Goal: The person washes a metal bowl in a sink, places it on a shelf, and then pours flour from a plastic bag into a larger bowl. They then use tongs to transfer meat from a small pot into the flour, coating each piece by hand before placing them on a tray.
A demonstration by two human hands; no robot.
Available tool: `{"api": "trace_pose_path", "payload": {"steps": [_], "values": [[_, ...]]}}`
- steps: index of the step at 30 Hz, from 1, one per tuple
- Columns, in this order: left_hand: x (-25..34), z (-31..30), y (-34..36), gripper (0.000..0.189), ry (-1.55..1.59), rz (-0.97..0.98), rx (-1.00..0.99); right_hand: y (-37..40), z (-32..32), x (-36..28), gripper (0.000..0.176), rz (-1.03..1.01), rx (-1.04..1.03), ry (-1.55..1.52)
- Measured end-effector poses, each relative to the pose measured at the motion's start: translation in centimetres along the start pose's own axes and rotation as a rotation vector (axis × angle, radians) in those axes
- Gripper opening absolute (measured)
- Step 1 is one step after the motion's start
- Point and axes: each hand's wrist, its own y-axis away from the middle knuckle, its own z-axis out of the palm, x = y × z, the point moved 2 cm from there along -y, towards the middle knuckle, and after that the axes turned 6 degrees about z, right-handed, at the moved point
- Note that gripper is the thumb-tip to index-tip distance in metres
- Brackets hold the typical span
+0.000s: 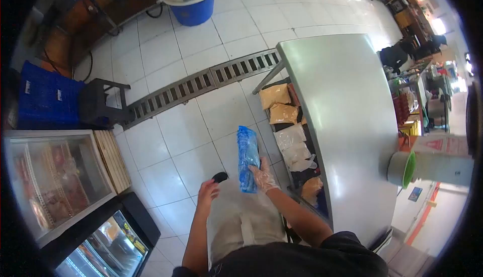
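Observation:
In front of the apron (pixel 249 221), my right hand (pixel 262 175), in a clear plastic glove, is closed around the side of a long blue plastic packet (pixel 246 151). The packet is crinkled and shiny, held lengthwise away from my body; its contents cannot be made out. My left hand (pixel 207 192) hangs to the left of the packet, apart from it, with its fingers loosely curled and nothing visible in them. Just beyond that hand, a black shoe tip (pixel 220 177) shows past the apron's edge.
A steel table (pixel 347 126) runs along my right, with bagged goods (pixel 291 139) on a low shelf under it. A floor drain grate (pixel 201 82) crosses ahead. To the left are a black stool (pixel 108 98), blue crates (pixel 48 96) and glass-fronted fridges (pixel 63 176). A blue tub (pixel 193 10) stands farther off.

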Motion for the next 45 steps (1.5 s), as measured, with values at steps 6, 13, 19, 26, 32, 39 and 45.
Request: {"api": "trace_pose_path", "payload": {"steps": [6, 13, 19, 26, 32, 39, 45], "values": [[9.8, 5.4, 4.3, 0.044, -0.108, 0.098, -0.425, 18.1, -1.1, -10.5, 0.042, -0.33, 0.126, 0.103], [14.0, 9.8, 15.8, 0.046, -0.361, 0.377, -0.844, 30.6, 2.2, -7.8, 0.042, -0.554, 0.256, -0.367], [6.7, 11.7, 21.8, 0.045, -0.148, -0.199, -1.095, 42.7, -1.3, -3.1, 0.054, -0.63, 0.681, -0.726], [-5.2, 12.7, 34.3, 0.04, -0.636, -0.446, -1.502, 56.4, 1.3, 9.4, 0.028, -0.399, 1.04, -1.003], [-16.9, 6.3, 47.8, 0.049, -0.644, -0.877, -1.638, 67.1, 9.4, 23.8, 0.017, -0.348, 1.433, -1.108], [-31.1, -6.0, 62.8, 0.06, -0.985, -0.582, -2.013, 84.9, 20.9, 34.8, 0.018, 0.16, 1.861, -0.868], [-38.3, -16.8, 74.8, 0.059, -1.247, -0.943, -2.153, 94.7, 33.6, 42.8, 0.013, 0.109, 2.072, -1.363]]}}
